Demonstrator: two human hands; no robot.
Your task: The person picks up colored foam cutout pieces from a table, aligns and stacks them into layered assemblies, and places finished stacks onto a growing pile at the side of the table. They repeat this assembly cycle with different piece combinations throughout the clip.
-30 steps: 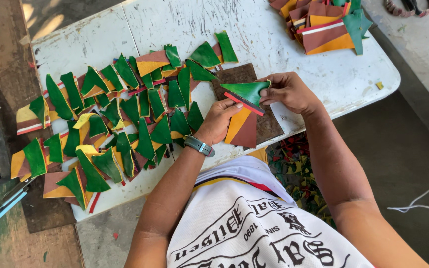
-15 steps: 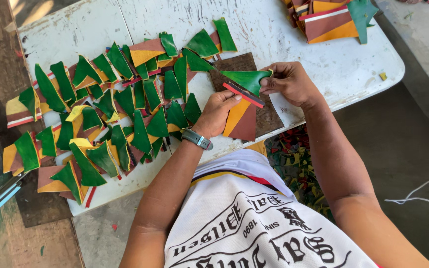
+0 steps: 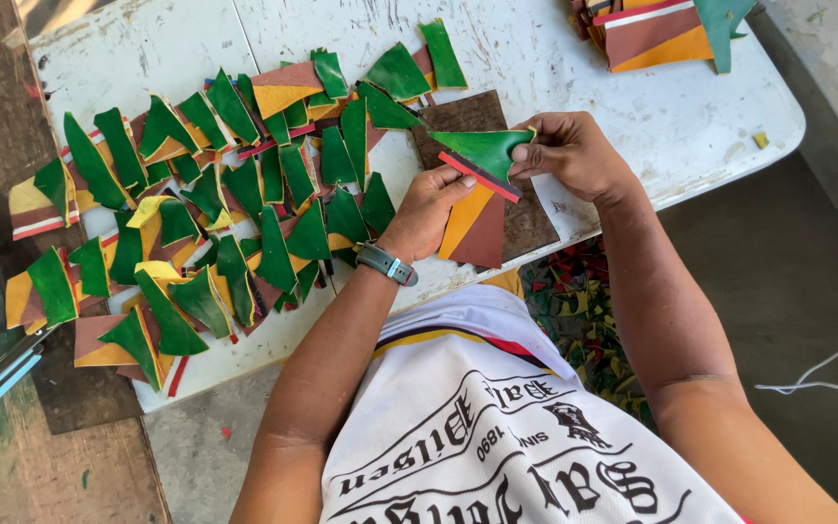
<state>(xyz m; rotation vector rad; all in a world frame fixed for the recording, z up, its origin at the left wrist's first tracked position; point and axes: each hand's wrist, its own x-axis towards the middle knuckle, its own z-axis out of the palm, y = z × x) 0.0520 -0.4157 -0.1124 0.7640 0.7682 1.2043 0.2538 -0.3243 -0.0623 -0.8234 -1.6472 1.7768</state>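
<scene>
White worktop (image 3: 652,116) crowded with green offcuts (image 3: 244,194) — green triangular piece (image 3: 482,155) pinched by right hand (image 3: 574,155) fingers, pressed by left hand (image 3: 429,209); slip risked, seam misaligned.

Bright, even daylight; sharp focus, soft shadows, slight wide-angle edge distortion.

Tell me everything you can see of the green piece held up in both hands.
The green piece is a flat, pointed, roughly triangular cut, looking like leather or vinyl, with a red strip along its lower edge. It is held above a dark brown board on the white table. The right hand pinches its right end; the left hand touches its lower left edge.
</scene>
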